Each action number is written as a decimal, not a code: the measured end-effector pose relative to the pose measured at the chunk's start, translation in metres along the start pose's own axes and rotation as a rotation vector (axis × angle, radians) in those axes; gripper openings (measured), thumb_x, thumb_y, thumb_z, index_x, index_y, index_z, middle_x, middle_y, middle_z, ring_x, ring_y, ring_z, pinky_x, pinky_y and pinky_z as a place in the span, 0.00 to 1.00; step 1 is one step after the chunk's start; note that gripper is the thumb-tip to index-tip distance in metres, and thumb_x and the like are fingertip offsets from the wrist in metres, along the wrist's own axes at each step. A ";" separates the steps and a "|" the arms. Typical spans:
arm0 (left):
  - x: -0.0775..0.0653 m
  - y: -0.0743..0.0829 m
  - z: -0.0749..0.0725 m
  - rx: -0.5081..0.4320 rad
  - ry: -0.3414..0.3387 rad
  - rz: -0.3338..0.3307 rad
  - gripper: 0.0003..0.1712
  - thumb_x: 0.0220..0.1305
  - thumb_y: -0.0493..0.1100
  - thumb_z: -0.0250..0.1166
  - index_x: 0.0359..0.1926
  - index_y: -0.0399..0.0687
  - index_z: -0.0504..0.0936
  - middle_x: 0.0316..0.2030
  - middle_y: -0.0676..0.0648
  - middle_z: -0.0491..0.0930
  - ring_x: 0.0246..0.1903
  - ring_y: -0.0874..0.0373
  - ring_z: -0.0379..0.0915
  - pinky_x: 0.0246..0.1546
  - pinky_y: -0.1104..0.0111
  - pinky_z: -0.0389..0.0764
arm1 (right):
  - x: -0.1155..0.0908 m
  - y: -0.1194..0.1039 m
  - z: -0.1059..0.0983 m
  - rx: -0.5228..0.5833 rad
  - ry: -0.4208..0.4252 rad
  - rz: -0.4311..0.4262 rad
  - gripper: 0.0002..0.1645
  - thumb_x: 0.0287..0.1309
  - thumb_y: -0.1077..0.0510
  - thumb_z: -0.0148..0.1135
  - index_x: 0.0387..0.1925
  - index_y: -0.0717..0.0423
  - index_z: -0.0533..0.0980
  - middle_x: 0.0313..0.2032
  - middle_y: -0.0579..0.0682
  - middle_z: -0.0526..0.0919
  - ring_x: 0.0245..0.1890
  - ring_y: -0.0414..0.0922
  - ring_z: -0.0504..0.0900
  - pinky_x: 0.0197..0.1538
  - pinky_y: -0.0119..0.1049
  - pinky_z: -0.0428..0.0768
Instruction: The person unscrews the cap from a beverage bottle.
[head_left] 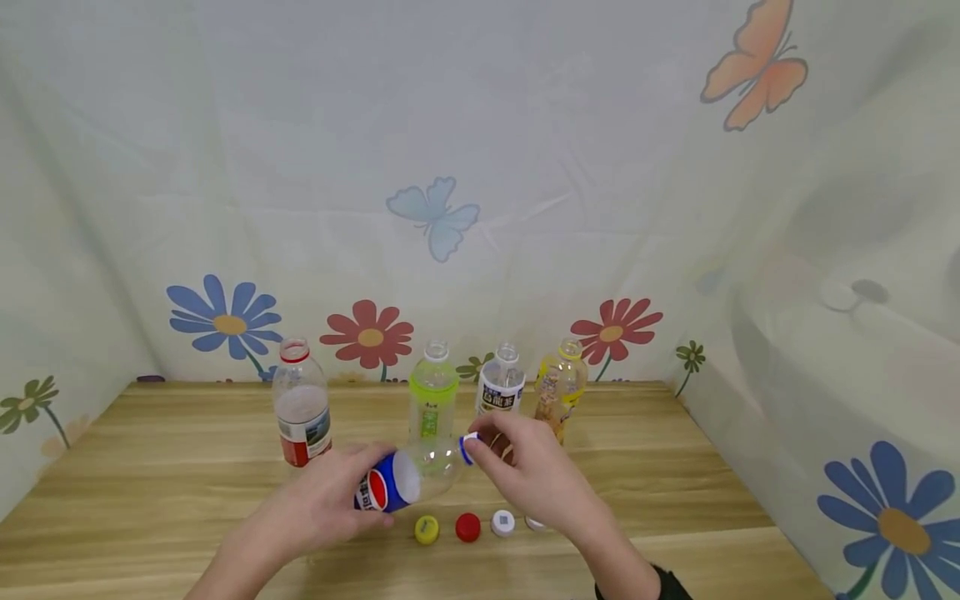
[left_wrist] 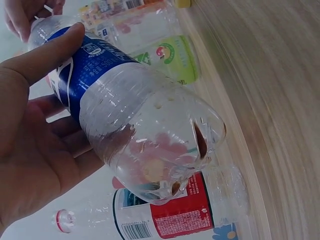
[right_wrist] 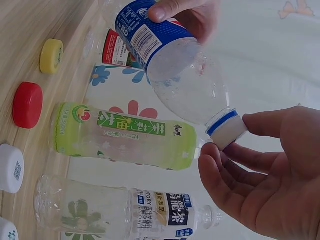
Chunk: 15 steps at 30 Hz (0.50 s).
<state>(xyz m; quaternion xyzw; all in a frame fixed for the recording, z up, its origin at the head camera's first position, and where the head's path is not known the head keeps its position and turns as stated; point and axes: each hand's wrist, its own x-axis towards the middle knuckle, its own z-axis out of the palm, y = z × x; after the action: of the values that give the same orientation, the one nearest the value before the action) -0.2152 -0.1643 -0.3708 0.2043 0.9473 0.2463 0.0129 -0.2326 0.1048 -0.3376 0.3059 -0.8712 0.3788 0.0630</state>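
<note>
My left hand (head_left: 318, 504) grips a clear plastic bottle (head_left: 438, 467) with a blue Pepsi label around its middle. The bottle is tilted, its neck toward the right, and looks empty apart from a little dark residue at its base in the left wrist view. At the neck, thumb and fingers of my right hand (head_left: 536, 475) pinch a white bottle cap (right_wrist: 230, 132), which sits at the mouth above a blue ring. Whether the cap is tight or loose cannot be seen.
Behind stand a red-ringed bottle (head_left: 302, 408), a green-labelled bottle (head_left: 433, 396), an oolong tea bottle (head_left: 500, 387) and a yellow-ringed bottle (head_left: 555, 383), all uncapped. Along the front of the wooden table (head_left: 675, 500) lie a yellow cap (head_left: 427, 530), a red cap (head_left: 468, 527) and two white caps (head_left: 503, 523).
</note>
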 end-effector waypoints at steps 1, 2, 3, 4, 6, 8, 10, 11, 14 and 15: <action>0.000 0.000 0.000 0.000 0.000 -0.002 0.43 0.48 0.57 0.78 0.64 0.50 0.73 0.53 0.51 0.77 0.49 0.55 0.75 0.48 0.57 0.77 | 0.000 0.000 0.000 0.001 -0.003 -0.001 0.07 0.69 0.53 0.59 0.44 0.50 0.78 0.32 0.37 0.78 0.32 0.38 0.78 0.35 0.28 0.79; -0.001 0.000 0.001 0.001 0.000 -0.004 0.43 0.48 0.57 0.78 0.64 0.50 0.73 0.53 0.51 0.77 0.49 0.55 0.75 0.48 0.57 0.77 | -0.001 0.000 0.000 0.003 -0.005 -0.004 0.07 0.69 0.54 0.60 0.44 0.51 0.78 0.33 0.37 0.78 0.33 0.38 0.79 0.35 0.28 0.79; -0.001 0.000 0.001 0.006 0.001 -0.004 0.43 0.48 0.57 0.78 0.64 0.51 0.73 0.52 0.51 0.77 0.48 0.56 0.75 0.48 0.57 0.77 | -0.001 0.000 0.000 0.007 -0.007 -0.008 0.06 0.68 0.56 0.61 0.44 0.51 0.78 0.33 0.37 0.78 0.33 0.38 0.79 0.35 0.28 0.79; -0.001 0.000 0.001 0.011 0.004 -0.003 0.43 0.48 0.57 0.78 0.64 0.51 0.73 0.52 0.52 0.77 0.48 0.56 0.76 0.48 0.57 0.77 | -0.001 0.000 0.000 0.012 -0.010 -0.010 0.07 0.68 0.57 0.61 0.45 0.52 0.78 0.34 0.38 0.78 0.33 0.38 0.79 0.35 0.28 0.80; -0.001 0.000 0.002 0.020 0.010 0.000 0.43 0.48 0.57 0.78 0.63 0.51 0.73 0.52 0.52 0.77 0.48 0.56 0.76 0.47 0.58 0.77 | -0.001 -0.001 0.000 0.020 -0.017 -0.019 0.07 0.66 0.60 0.62 0.45 0.53 0.77 0.35 0.38 0.78 0.33 0.38 0.80 0.36 0.28 0.80; -0.002 -0.001 0.002 0.023 0.012 0.002 0.43 0.48 0.58 0.78 0.63 0.51 0.73 0.52 0.52 0.78 0.47 0.56 0.76 0.47 0.58 0.77 | -0.001 -0.001 0.000 0.028 -0.026 -0.024 0.08 0.66 0.62 0.62 0.46 0.54 0.77 0.36 0.39 0.78 0.34 0.38 0.80 0.36 0.29 0.80; -0.002 -0.001 0.002 0.022 0.010 0.002 0.43 0.48 0.57 0.78 0.63 0.51 0.73 0.51 0.52 0.78 0.47 0.57 0.76 0.47 0.58 0.78 | -0.002 -0.001 -0.001 0.033 -0.036 -0.026 0.09 0.65 0.63 0.62 0.46 0.54 0.77 0.36 0.39 0.78 0.35 0.39 0.80 0.37 0.28 0.80; -0.002 -0.001 0.003 0.019 0.008 0.001 0.43 0.48 0.57 0.78 0.63 0.51 0.73 0.51 0.52 0.78 0.47 0.57 0.76 0.47 0.58 0.78 | -0.002 -0.001 -0.001 0.034 -0.040 -0.027 0.09 0.65 0.63 0.62 0.46 0.54 0.76 0.37 0.40 0.77 0.35 0.39 0.80 0.37 0.28 0.80; -0.001 0.000 0.003 0.017 0.000 -0.003 0.43 0.48 0.58 0.78 0.63 0.51 0.73 0.51 0.52 0.77 0.47 0.56 0.76 0.47 0.58 0.78 | -0.002 -0.001 -0.001 0.022 -0.041 -0.037 0.10 0.64 0.64 0.63 0.46 0.54 0.76 0.37 0.40 0.77 0.35 0.39 0.80 0.37 0.28 0.80; -0.001 0.000 0.003 0.014 -0.003 -0.006 0.43 0.48 0.58 0.78 0.63 0.51 0.73 0.51 0.52 0.77 0.47 0.56 0.76 0.47 0.58 0.78 | -0.003 -0.002 -0.001 0.018 -0.041 -0.042 0.10 0.63 0.65 0.63 0.46 0.54 0.76 0.38 0.40 0.77 0.35 0.40 0.81 0.37 0.27 0.80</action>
<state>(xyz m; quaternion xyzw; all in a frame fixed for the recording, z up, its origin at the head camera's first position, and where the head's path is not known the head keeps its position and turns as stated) -0.2136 -0.1638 -0.3735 0.2019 0.9497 0.2391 0.0134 -0.2297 0.1059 -0.3369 0.3321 -0.8623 0.3791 0.0504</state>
